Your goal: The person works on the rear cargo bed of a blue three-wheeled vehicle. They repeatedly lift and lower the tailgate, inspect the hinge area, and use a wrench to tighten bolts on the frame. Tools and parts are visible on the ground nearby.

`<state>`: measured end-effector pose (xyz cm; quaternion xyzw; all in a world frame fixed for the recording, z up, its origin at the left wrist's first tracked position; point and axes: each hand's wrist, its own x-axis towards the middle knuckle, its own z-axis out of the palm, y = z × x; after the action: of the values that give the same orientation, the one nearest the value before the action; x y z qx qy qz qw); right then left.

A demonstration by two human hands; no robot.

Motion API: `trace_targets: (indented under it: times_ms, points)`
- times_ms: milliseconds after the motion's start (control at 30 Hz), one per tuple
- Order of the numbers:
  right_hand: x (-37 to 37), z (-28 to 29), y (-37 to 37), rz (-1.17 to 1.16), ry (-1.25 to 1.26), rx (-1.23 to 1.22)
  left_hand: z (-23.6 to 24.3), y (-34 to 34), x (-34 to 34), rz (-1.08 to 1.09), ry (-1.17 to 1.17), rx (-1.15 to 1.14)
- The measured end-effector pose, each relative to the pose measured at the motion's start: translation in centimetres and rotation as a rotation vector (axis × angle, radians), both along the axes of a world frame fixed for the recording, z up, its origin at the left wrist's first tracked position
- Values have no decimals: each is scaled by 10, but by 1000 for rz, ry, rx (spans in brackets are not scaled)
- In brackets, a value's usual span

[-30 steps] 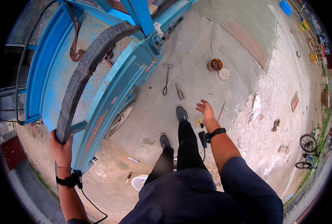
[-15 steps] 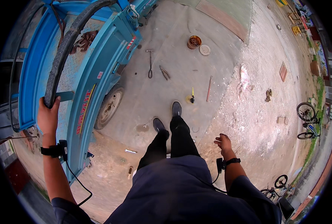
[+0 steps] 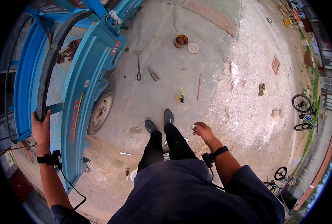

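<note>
My left hand is wrapped round the lower end of a thick black curved tube with a rough, cracked surface. This tube arches along the inside of a blue truck bed, and its far end reaches the frame at the front of the bed. A short flat blue-green bar sticks out right beside my left hand. Held in the air to the right of my legs, my right hand is empty, its fingers loosely bent and apart.
On the concrete lie a hammer-headed tool, pliers, a red rod, a yellow tape measure and a wrench. Farther off stands a bucket beside its round lid. A bicycle is at the right.
The view has shifted, so the truck and tools appear farther left. My right hand has come inward, nearer my legs. My left hand stays on the tube's end.
</note>
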<state>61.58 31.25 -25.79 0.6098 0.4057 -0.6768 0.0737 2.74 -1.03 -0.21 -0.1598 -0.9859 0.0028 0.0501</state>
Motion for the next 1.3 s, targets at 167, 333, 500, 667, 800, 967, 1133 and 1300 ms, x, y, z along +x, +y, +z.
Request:
trace_targets:
  times_ms: [167, 333, 500, 667, 800, 967, 1133, 1300]
  points:
    - [5, -1, 13, 59, -16, 29, -4, -6, -5, -32, 33, 3]
    - [4, 9, 22, 5, -67, 38, 5, 2, 0, 18, -69, 15]
    - [-1, 10, 38, -5, -36, 85, 6, 4, 2, 34, -21, -10]
    - [-16, 19, 46, 7, -28, 122, 8, 6, 2, 58, -28, -19]
    - [-23, 30, 50, -12, -5, 115, 11, 8, 6, 68, -9, -29]
    - [-25, 39, 56, 1, -8, 122, 14, 11, 8, 82, -15, -37]
    - [-29, 46, 60, 2, -40, 150, 18, 12, 10, 103, -56, -8]
    - [-39, 61, 59, -12, -32, 174, 18, 9, 9, 75, -31, -2]
